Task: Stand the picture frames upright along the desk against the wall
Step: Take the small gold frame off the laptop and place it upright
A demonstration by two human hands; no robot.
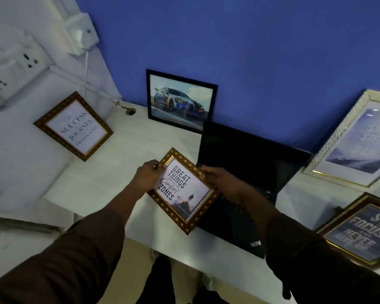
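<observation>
I hold a gold-studded frame reading "Great things" [183, 189] above the white desk [110, 172], tilted, its face toward me. My left hand [146, 175] grips its upper left edge and my right hand [217, 177] grips its upper right edge. A black frame with a car picture [180, 100] stands upright against the blue wall. A gold frame reading "Success" [74, 126] leans on the white side wall at the left. A white-gold frame [355, 141] leans on the blue wall at the right. A dark "Stay focused" frame [364, 233] lies at the desk's right front.
An open black laptop [246, 172] sits on the desk just right of the held frame, in front of the blue wall. White sockets [15, 69] and a cable run down the left wall to a cable hole [131, 111] in the desk's back corner.
</observation>
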